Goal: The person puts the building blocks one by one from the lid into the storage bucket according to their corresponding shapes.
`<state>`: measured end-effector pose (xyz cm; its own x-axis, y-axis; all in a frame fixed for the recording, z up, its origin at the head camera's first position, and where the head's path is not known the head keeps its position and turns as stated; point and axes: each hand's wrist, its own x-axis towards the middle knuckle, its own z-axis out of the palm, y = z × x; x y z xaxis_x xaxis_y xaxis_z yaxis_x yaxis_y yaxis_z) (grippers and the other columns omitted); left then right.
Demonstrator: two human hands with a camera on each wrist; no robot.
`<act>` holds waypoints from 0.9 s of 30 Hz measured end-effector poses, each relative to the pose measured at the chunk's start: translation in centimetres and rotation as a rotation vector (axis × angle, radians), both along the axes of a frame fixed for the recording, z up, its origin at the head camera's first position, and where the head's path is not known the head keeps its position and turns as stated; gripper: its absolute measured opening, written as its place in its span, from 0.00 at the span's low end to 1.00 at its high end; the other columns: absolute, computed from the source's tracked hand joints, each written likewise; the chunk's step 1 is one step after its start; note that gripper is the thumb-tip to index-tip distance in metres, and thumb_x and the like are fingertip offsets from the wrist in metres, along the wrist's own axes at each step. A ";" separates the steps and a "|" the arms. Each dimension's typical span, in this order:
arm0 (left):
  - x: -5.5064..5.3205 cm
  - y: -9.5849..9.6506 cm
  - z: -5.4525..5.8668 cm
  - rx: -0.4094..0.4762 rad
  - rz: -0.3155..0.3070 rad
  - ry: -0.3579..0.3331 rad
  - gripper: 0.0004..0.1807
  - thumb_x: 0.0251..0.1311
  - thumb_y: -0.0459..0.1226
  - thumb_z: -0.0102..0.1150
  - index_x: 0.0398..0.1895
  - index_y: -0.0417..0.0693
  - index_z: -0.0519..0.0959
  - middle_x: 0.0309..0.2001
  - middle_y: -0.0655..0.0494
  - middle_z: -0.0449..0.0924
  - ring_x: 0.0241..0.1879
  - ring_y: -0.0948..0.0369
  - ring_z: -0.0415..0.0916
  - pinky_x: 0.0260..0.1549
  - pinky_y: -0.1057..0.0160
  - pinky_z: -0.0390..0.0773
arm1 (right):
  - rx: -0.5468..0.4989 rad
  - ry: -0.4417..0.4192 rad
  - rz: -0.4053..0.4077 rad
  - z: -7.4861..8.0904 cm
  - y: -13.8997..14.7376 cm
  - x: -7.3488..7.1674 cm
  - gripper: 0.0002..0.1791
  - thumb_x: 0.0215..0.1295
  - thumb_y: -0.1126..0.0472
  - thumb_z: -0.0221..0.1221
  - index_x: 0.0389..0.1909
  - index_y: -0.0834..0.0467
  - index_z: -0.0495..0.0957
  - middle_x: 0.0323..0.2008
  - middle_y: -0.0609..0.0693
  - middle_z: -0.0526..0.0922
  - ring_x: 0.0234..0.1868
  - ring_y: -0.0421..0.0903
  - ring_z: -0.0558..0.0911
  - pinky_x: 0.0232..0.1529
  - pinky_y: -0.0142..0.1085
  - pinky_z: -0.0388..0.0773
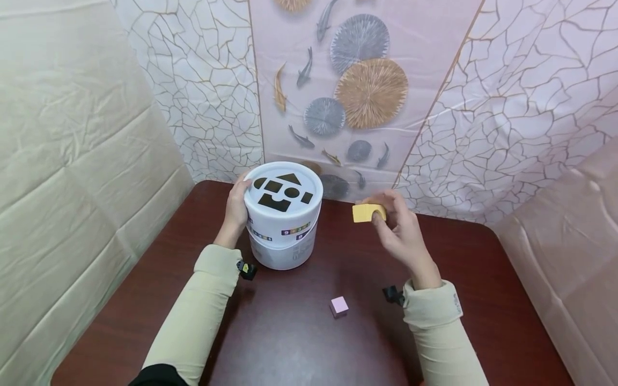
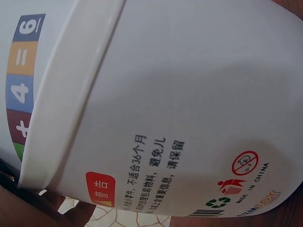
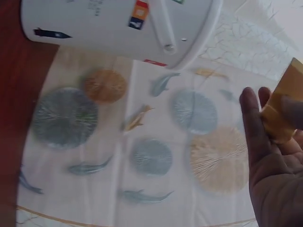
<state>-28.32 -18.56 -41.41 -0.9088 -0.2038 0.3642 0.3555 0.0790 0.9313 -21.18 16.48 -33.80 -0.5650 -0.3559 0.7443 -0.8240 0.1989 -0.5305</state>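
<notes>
A white bucket (image 1: 285, 258) stands upright on the table, its lid (image 1: 309, 180) cut with several dark shaped holes. My left hand (image 1: 236, 206) grips the bucket's left side by the lid's rim; part of that hand is hidden behind the bucket. To the right of the bucket, my right hand (image 1: 398, 228) pinches a yellow block (image 1: 363, 213) in the air between thumb and fingers. The right wrist view shows the same yellow block (image 3: 286, 104) held above the palm. A small pink cube (image 1: 340, 305) lies on the table, touched by neither hand.
The dark red-brown table (image 1: 289, 343) extends in front of me. Patterned cloth (image 1: 434, 161) hangs behind its back edge, and beige padded cloth (image 1: 82, 203) stands along the left side. A white carrying handle (image 2: 71, 94) hangs across the bucket's wall.
</notes>
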 end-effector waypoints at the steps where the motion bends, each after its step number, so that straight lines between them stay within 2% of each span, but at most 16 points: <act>1: 0.0 0.0 0.0 0.002 0.002 -0.002 0.28 0.72 0.43 0.36 0.70 0.49 0.72 0.69 0.55 0.71 0.68 0.60 0.64 0.69 0.57 0.59 | 0.025 0.038 -0.008 0.5 -0.2 0.0 0.21 0.59 0.87 0.49 0.54 0.74 0.71 0.44 0.64 0.85 0.27 0.38 0.74 0.25 0.24 0.68; 2: 0.0 0.0 0.0 0.004 0.003 -0.002 0.28 0.72 0.43 0.36 0.70 0.49 0.72 0.69 0.55 0.71 0.68 0.60 0.64 0.69 0.57 0.59 | 0.045 0.076 -0.013 0.9 -0.4 0.0 0.24 0.58 0.87 0.47 0.55 0.72 0.74 0.44 0.63 0.84 0.26 0.39 0.71 0.25 0.24 0.64; 4: -0.1 -0.1 0.0 0.005 0.003 -0.005 0.28 0.72 0.43 0.36 0.71 0.49 0.72 0.69 0.54 0.70 0.68 0.59 0.64 0.69 0.58 0.59 | 0.071 0.129 -0.012 1.6 -0.8 -0.1 0.26 0.56 0.87 0.46 0.53 0.69 0.79 0.44 0.62 0.84 0.29 0.42 0.73 0.30 0.25 0.66; 7: -0.1 -0.1 0.0 0.012 -0.006 -0.005 0.27 0.73 0.42 0.35 0.71 0.48 0.71 0.70 0.52 0.70 0.69 0.58 0.63 0.69 0.57 0.58 | 0.097 0.172 0.012 2.5 -1.4 -0.3 0.25 0.54 0.87 0.46 0.44 0.66 0.85 0.50 0.66 0.80 0.45 0.53 0.78 0.40 0.28 0.69; 9: 0.1 -0.1 0.2 0.009 -0.013 -0.010 0.27 0.73 0.41 0.35 0.72 0.47 0.70 0.70 0.51 0.69 0.69 0.56 0.63 0.70 0.57 0.58 | 0.114 0.192 0.016 2.7 -1.7 -0.5 0.26 0.54 0.86 0.48 0.41 0.61 0.87 0.53 0.69 0.76 0.53 0.59 0.75 0.47 0.33 0.69; 12: 1.0 0.2 1.2 -0.011 -0.014 -0.027 0.28 0.73 0.39 0.34 0.72 0.43 0.69 0.71 0.47 0.68 0.70 0.54 0.62 0.70 0.56 0.58 | 0.127 0.224 0.014 3.0 -2.1 -0.7 0.27 0.53 0.86 0.48 0.36 0.59 0.89 0.54 0.73 0.69 0.46 0.58 0.72 0.43 0.36 0.67; 14: 1.8 0.4 2.1 -0.022 -0.015 -0.035 0.28 0.73 0.38 0.33 0.72 0.39 0.68 0.71 0.45 0.67 0.70 0.53 0.62 0.70 0.56 0.58 | 0.117 0.238 0.018 3.0 -2.1 -0.8 0.27 0.53 0.87 0.47 0.33 0.59 0.89 0.52 0.74 0.70 0.38 0.53 0.71 0.39 0.35 0.66; 17: 2.8 0.8 3.2 -0.022 -0.016 -0.032 0.28 0.73 0.38 0.33 0.72 0.36 0.67 0.71 0.42 0.66 0.71 0.51 0.61 0.70 0.56 0.58 | 0.090 0.206 0.056 3.0 -2.0 -0.7 0.27 0.53 0.90 0.43 0.32 0.64 0.88 0.50 0.75 0.71 0.26 0.45 0.74 0.31 0.29 0.70; 19: 2.9 0.9 3.4 -0.023 -0.017 -0.023 0.28 0.73 0.37 0.33 0.71 0.35 0.67 0.71 0.41 0.66 0.71 0.51 0.61 0.70 0.56 0.58 | 0.079 0.171 0.063 2.8 -1.8 -0.8 0.27 0.53 0.90 0.43 0.33 0.66 0.87 0.53 0.73 0.72 0.21 0.43 0.76 0.26 0.26 0.73; 21: 2.5 0.8 3.0 -0.025 -0.015 -0.018 0.28 0.73 0.37 0.33 0.71 0.35 0.67 0.71 0.41 0.66 0.71 0.50 0.61 0.70 0.55 0.58 | 0.072 0.137 0.049 2.6 -1.7 -0.8 0.27 0.53 0.90 0.43 0.35 0.67 0.87 0.56 0.72 0.74 0.24 0.42 0.78 0.24 0.26 0.71; 25: 1.1 0.3 1.5 -0.023 -0.011 -0.018 0.28 0.74 0.38 0.33 0.72 0.39 0.68 0.72 0.45 0.66 0.71 0.52 0.61 0.71 0.55 0.57 | 0.060 0.107 0.008 2.4 -1.5 -0.8 0.27 0.54 0.89 0.46 0.37 0.64 0.88 0.60 0.69 0.77 0.24 0.37 0.68 0.24 0.27 0.62; 26: 0.7 0.2 1.1 -0.021 -0.009 -0.021 0.28 0.74 0.40 0.33 0.72 0.41 0.68 0.72 0.46 0.66 0.72 0.53 0.60 0.71 0.55 0.56 | 0.057 0.105 0.006 2.4 -1.5 -0.9 0.27 0.54 0.89 0.47 0.38 0.64 0.88 0.59 0.68 0.78 0.28 0.37 0.71 0.24 0.26 0.60; 27: 0.5 0.1 0.8 -0.021 -0.006 -0.023 0.28 0.74 0.41 0.34 0.73 0.42 0.68 0.72 0.48 0.66 0.72 0.54 0.60 0.71 0.55 0.56 | 0.053 0.103 0.016 2.3 -1.5 -0.9 0.27 0.54 0.90 0.48 0.39 0.64 0.88 0.58 0.68 0.79 0.27 0.37 0.73 0.26 0.25 0.63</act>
